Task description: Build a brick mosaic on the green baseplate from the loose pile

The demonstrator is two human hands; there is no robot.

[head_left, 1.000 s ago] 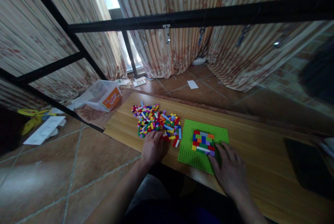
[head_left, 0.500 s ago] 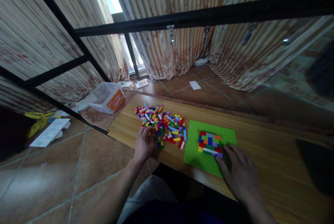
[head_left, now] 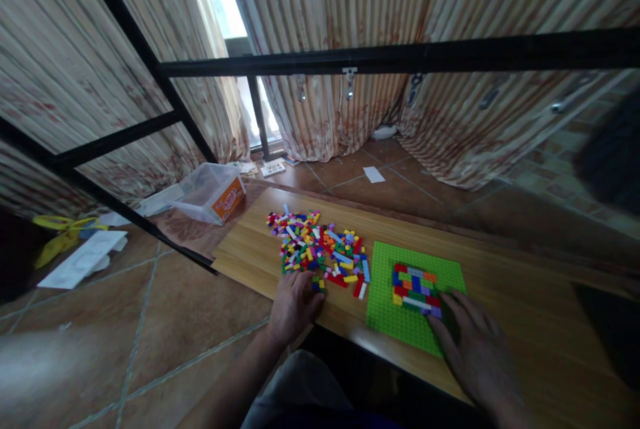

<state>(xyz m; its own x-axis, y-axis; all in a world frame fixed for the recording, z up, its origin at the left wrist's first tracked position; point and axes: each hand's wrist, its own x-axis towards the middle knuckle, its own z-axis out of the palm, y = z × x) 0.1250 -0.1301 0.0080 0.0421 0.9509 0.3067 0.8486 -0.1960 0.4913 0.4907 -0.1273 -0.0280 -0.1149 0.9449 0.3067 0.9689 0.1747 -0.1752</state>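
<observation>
A pile of small coloured bricks (head_left: 320, 248) lies on the wooden table (head_left: 500, 269). My left hand (head_left: 294, 304) rests at the pile's near edge, fingers curled over a few bricks; what they grip is hidden. A green baseplate (head_left: 385, 312) lies to the right of the pile, with a patch of coloured bricks (head_left: 414, 289) built on it. My right hand (head_left: 477, 349) lies flat on the baseplate's near right corner, fingers spread, its fingertips at the patch's edge.
A clear plastic box with an orange label (head_left: 213, 194) stands left of the table. Black metal bars (head_left: 400, 56) cross the view above. Striped curtains (head_left: 360, 9) hang behind. A dark object (head_left: 607, 336) lies on the table's right end. Papers (head_left: 80, 259) lie on the tiled floor.
My left hand went left along the pile's near edge, then came back to the right. My right hand stayed on the baseplate. The camera tilted, shifting the scene down and right.
</observation>
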